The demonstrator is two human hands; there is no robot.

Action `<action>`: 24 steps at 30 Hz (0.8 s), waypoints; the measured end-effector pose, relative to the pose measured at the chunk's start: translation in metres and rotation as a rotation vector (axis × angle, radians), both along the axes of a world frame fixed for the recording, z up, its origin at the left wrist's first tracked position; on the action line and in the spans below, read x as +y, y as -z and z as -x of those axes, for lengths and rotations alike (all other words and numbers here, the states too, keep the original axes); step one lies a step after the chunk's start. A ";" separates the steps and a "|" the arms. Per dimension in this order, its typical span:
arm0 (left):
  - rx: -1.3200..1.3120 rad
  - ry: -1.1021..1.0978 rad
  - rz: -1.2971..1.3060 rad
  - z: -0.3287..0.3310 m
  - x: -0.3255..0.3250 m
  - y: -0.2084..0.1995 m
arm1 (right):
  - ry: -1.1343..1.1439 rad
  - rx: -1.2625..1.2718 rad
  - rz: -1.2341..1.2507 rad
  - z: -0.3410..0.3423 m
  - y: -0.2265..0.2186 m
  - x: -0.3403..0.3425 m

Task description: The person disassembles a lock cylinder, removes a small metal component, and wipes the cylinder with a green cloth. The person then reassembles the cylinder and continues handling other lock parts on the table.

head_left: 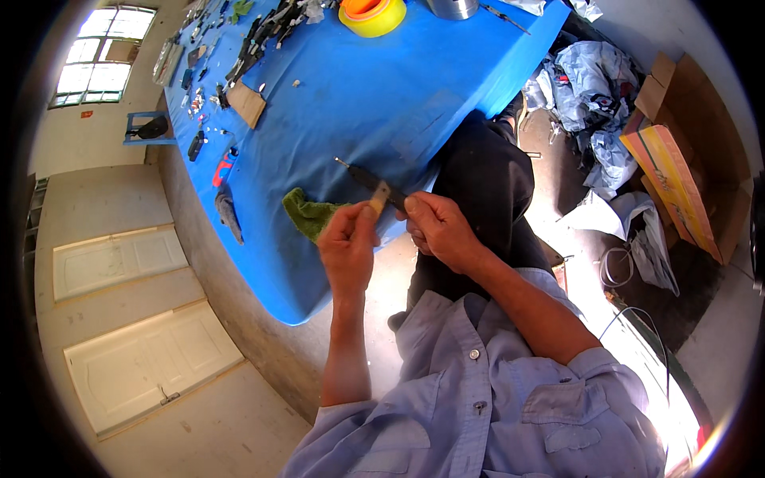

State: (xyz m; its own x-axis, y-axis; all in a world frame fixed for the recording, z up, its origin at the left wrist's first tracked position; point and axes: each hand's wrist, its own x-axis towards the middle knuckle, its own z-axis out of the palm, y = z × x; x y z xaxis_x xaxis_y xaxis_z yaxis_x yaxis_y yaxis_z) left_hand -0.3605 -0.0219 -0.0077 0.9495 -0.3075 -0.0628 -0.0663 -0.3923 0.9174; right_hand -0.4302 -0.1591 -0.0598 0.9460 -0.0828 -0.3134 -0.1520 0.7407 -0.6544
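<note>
My left hand (348, 235) pinches a small flat tan piece (378, 199) with a lighter, rounded end, between thumb and forefinger. My right hand (442, 231) is closed round the dark grip of a pen-shaped tool (364, 177) with a thin metal tip, which points to the far left. The piece crosses the tool's shaft, and whether they touch I cannot tell. Beside my left hand, a crumpled green cloth (309, 213) lies on the blue-covered table (335, 95), partly hidden by the fingers.
A red-and-blue tool (224, 170) and a grey object (228, 215) lie along the table's left edge. Farther back are a brown board (246, 104), scattered small dark parts and a yellow tape roll (382, 24). Right of my leg stand plastic bags (594, 76) and an open cardboard box (713, 135).
</note>
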 end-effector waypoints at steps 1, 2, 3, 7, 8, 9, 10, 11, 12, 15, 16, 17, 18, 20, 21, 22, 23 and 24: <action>0.008 0.005 -0.024 0.001 -0.001 0.000 | -0.002 0.000 -0.007 0.000 0.000 0.000; -0.001 -0.004 -0.013 0.000 0.000 0.000 | -0.002 0.003 0.002 0.000 0.000 0.000; -0.011 -0.013 -0.003 -0.001 0.003 0.002 | -0.002 0.006 0.012 -0.001 0.000 0.001; 0.009 -0.025 0.030 0.000 0.001 0.002 | 0.000 -0.007 0.002 0.000 0.000 0.000; 0.011 -0.022 0.031 0.000 0.001 0.002 | 0.001 -0.004 0.014 0.000 0.000 0.000; 0.013 -0.019 0.032 0.000 0.002 0.002 | 0.002 -0.001 0.026 0.000 0.000 0.001; 0.015 -0.016 0.032 0.000 0.002 0.002 | 0.003 0.001 0.038 -0.001 0.000 0.001; 0.013 -0.028 0.030 -0.001 0.002 0.002 | 0.002 0.001 0.030 0.000 0.000 0.001; 0.010 -0.039 0.028 -0.002 0.003 0.002 | 0.001 0.001 0.022 0.000 0.000 0.000; 0.026 -0.016 0.009 0.000 0.001 0.000 | 0.007 -0.013 0.036 0.000 0.001 0.001; 0.035 0.001 0.001 0.001 0.000 -0.001 | 0.011 -0.020 0.046 0.000 0.002 0.002; 0.031 -0.015 0.010 -0.001 0.001 0.000 | 0.013 -0.018 0.052 0.000 0.001 0.002; 0.028 -0.031 0.018 -0.004 0.003 0.001 | 0.014 -0.015 0.058 0.000 0.001 0.001; 0.016 -0.038 0.018 -0.004 0.004 0.003 | 0.016 -0.015 0.064 0.000 0.002 0.002; 0.008 -0.029 0.010 -0.003 0.002 0.003 | 0.016 -0.016 0.065 -0.001 0.003 0.002; 0.001 -0.020 0.002 -0.001 0.002 0.003 | 0.015 -0.018 0.065 -0.001 0.004 0.003; 0.000 -0.021 0.020 -0.002 0.002 0.003 | 0.016 -0.014 0.066 -0.001 0.003 0.003; 0.000 -0.023 0.037 -0.003 0.003 0.004 | 0.016 -0.009 0.066 -0.001 0.003 0.003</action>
State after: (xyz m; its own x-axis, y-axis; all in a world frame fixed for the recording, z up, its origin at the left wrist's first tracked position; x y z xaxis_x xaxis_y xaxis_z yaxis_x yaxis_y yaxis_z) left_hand -0.3576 -0.0188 -0.0115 0.9563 -0.2879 -0.0519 -0.0577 -0.3595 0.9314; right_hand -0.4289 -0.1565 -0.0625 0.9472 -0.1184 -0.2981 -0.1342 0.6978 -0.7036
